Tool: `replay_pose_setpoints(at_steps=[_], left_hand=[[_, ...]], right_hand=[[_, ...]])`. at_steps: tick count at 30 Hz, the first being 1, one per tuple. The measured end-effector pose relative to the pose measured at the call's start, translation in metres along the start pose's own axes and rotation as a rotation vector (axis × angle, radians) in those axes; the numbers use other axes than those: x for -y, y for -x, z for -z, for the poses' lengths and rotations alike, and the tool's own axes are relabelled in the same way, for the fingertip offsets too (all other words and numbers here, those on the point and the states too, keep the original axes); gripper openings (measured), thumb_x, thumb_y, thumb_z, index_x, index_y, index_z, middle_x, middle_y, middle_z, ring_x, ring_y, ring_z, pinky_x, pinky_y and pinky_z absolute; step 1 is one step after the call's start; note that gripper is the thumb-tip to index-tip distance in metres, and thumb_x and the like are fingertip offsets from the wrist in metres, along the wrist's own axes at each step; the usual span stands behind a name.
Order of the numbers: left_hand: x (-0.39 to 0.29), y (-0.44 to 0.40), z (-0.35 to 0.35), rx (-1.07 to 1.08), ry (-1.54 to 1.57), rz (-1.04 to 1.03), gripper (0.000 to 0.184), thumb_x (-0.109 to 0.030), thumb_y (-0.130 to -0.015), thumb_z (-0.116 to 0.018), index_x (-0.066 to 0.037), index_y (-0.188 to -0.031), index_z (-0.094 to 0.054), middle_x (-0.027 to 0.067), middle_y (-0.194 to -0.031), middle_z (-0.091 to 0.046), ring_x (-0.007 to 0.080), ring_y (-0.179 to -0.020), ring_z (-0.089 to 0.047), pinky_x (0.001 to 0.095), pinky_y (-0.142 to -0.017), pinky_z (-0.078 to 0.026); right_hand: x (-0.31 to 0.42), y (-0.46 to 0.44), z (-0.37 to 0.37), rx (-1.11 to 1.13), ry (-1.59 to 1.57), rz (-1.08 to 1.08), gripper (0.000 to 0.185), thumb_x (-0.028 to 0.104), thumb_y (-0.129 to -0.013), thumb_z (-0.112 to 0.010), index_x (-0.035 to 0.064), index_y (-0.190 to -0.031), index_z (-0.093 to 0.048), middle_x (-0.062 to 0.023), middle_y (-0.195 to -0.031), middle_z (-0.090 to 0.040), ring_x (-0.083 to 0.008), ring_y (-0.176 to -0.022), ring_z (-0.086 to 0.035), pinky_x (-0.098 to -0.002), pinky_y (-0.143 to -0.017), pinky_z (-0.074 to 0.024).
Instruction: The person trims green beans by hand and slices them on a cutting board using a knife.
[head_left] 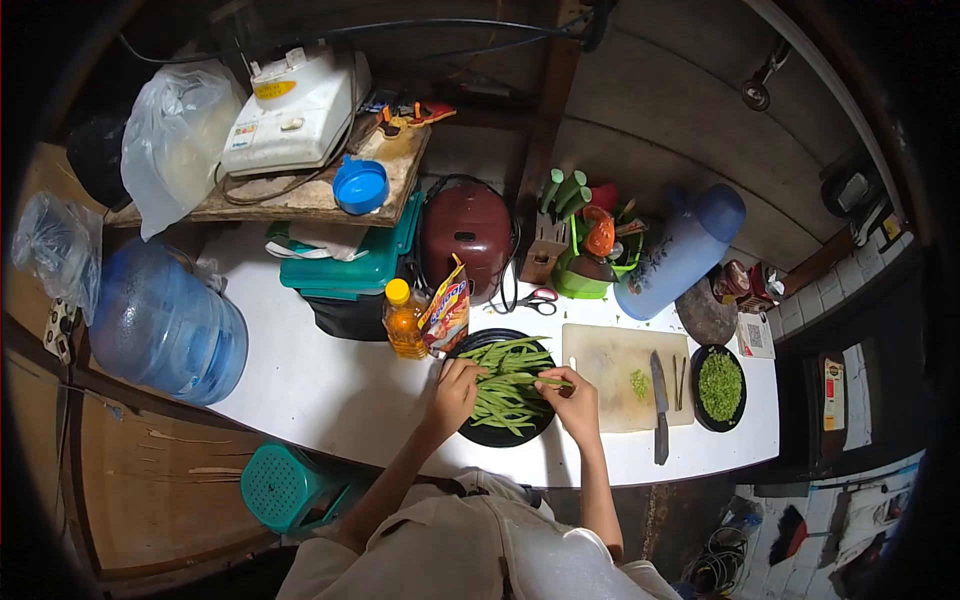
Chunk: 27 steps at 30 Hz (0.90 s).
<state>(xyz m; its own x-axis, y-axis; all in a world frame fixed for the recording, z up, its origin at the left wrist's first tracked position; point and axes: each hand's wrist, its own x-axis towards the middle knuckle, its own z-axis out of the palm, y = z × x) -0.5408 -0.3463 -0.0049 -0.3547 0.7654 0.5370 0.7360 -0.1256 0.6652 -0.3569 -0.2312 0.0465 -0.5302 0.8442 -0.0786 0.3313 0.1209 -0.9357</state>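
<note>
A round black plate [495,437] piled with long green beans [505,400] lies on the white table in front of me. My left hand [458,393] rests at the plate's left edge, its fingers curled at the beans; what they hold is too small to make out. At the right side of the pile, my right hand [568,396] pinches green beans between thumb and fingers. To the right is a cutting board [600,375] with a little chopped green, a knife [659,400] and two thin dark sticks. Beyond it, a smaller black plate [719,425] holds chopped green pieces [719,385].
Behind the plate stand an orange bottle [405,325], a seasoning packet [447,310], a dark red rice cooker [466,235] and scissors [541,301]. A blue flask [680,250] leans at the back right. A water jug [165,320] lies left; a green stool [278,487] stands below.
</note>
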Motion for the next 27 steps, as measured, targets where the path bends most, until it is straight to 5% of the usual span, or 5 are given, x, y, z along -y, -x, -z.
replay_pose_setpoints(at_steps=[9,16,20,24,27], left_hand=[[-0.014,-0.013,-0.018,-0.074,0.036,0.043,0.022,0.009,-0.076,-0.05,0.001,-0.094,-0.061,0.0131,-0.089,-0.056,0.031,-0.085,-0.053,0.0378,-0.075,-0.044],[-0.079,-0.04,-0.056,-0.006,0.163,-0.022,0.017,-0.001,-0.081,-0.061,-0.001,-0.098,-0.06,0.013,-0.094,-0.057,0.0293,-0.091,-0.054,0.036,-0.082,-0.044],[-0.104,-0.034,-0.113,0.14,0.218,-0.017,0.03,-0.014,-0.08,-0.068,-0.003,-0.106,-0.059,0.0125,-0.098,-0.058,0.0284,-0.092,-0.055,0.0356,-0.08,-0.046],[-0.127,-0.023,-0.155,0.345,0.47,0.319,0.033,-0.01,-0.08,-0.069,0.0,-0.11,-0.059,0.0124,-0.086,-0.061,0.0256,-0.07,-0.058,0.0321,-0.067,-0.049],[-0.128,-0.015,-0.182,0.237,0.301,0.136,0.03,-0.012,-0.082,-0.067,-0.004,-0.11,-0.059,0.012,-0.089,-0.065,0.0304,-0.075,-0.062,0.0354,-0.068,-0.051]], right_hand=[[-0.001,-0.007,0.044,-0.162,-0.204,0.119,0.019,0.011,-0.095,-0.051,-0.0036,-0.101,-0.062,-0.0054,-0.082,-0.062,-0.0082,-0.071,-0.058,-0.0219,-0.065,-0.0485],[-0.026,-0.009,0.096,-0.288,-0.39,0.087,0.022,0.018,-0.098,-0.048,-0.0013,-0.102,-0.058,-0.0064,-0.085,-0.061,-0.0116,-0.073,-0.06,-0.0241,-0.068,-0.0493],[-0.051,-0.007,0.119,-0.107,-0.508,-0.055,0.02,0.014,-0.096,-0.05,-0.0007,-0.109,-0.053,-0.0088,-0.091,-0.061,-0.0147,-0.08,-0.062,-0.0253,-0.067,-0.0535],[-0.071,-0.007,0.136,-0.034,-0.512,-0.174,0.017,0.012,-0.095,-0.051,0.0011,-0.107,-0.054,-0.0045,-0.082,-0.058,-0.0135,-0.078,-0.062,-0.0275,-0.07,-0.0561],[-0.096,-0.006,0.154,0.121,-0.444,-0.164,0.023,0.012,-0.095,-0.051,-0.001,-0.113,-0.056,-0.0073,-0.09,-0.061,-0.0132,-0.083,-0.062,-0.024,-0.074,-0.0542]])
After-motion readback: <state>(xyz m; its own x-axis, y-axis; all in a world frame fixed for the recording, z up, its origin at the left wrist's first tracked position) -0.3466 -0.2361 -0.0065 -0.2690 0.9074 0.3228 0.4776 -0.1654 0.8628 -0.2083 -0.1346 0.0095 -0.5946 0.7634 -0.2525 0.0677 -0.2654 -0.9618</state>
